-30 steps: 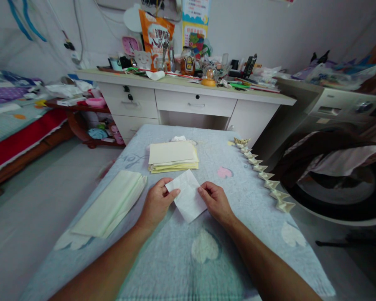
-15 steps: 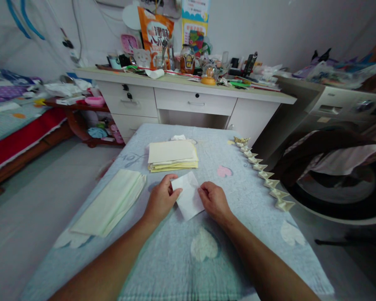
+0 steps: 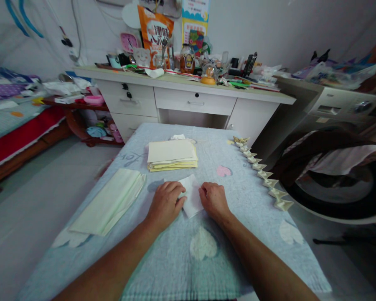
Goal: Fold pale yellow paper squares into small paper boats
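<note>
A small folded sheet of white paper (image 3: 192, 200) lies between my hands on the cloth-covered table. My left hand (image 3: 166, 203) is over its left part, fingers curled down onto it and thumb near its middle; a bit of white paper shows beyond the knuckles. My right hand (image 3: 214, 200) is closed at the paper's right edge, its fingertips partly hidden. A stack of cream and yellow paper (image 3: 171, 152) lies just beyond. To the left is a bundle of folded pale green sheets (image 3: 109, 202).
A row of small folded paper shapes (image 3: 265, 174) runs along the right side of the blue tablecloth (image 3: 163, 263). Behind stands a white desk (image 3: 194, 102) crowded with odds and ends. To the right is a washing machine (image 3: 329, 104) with its door open.
My left hand has turned over and moved onto the paper, covering its left part, where it earlier pinched the left corner. My right hand has stayed at the right edge.
</note>
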Tool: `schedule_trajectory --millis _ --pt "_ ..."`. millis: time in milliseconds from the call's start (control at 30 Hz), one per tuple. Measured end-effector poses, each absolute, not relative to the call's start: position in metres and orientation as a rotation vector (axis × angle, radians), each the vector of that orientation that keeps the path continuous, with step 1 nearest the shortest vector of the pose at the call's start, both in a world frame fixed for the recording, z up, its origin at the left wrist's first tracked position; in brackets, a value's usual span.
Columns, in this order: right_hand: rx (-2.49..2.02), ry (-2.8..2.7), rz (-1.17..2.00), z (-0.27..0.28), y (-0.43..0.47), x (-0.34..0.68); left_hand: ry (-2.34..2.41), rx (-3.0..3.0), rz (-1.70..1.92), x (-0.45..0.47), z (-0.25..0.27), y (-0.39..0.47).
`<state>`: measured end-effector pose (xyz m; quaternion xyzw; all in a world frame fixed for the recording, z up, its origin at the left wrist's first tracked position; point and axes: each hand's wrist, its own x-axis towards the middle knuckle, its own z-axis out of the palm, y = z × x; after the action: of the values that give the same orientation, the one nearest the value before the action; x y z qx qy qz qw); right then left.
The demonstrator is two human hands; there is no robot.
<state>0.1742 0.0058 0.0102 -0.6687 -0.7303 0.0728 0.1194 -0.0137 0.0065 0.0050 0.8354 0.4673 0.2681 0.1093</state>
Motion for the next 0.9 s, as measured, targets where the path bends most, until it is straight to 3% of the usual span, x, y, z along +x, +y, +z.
schedule_trajectory --millis 900 --pt "-2.09 -2.131 0.141 0.0145 0.0033 0.1705 1.225 2.569 0.443 -0.0109 0.0003 -0.0026"
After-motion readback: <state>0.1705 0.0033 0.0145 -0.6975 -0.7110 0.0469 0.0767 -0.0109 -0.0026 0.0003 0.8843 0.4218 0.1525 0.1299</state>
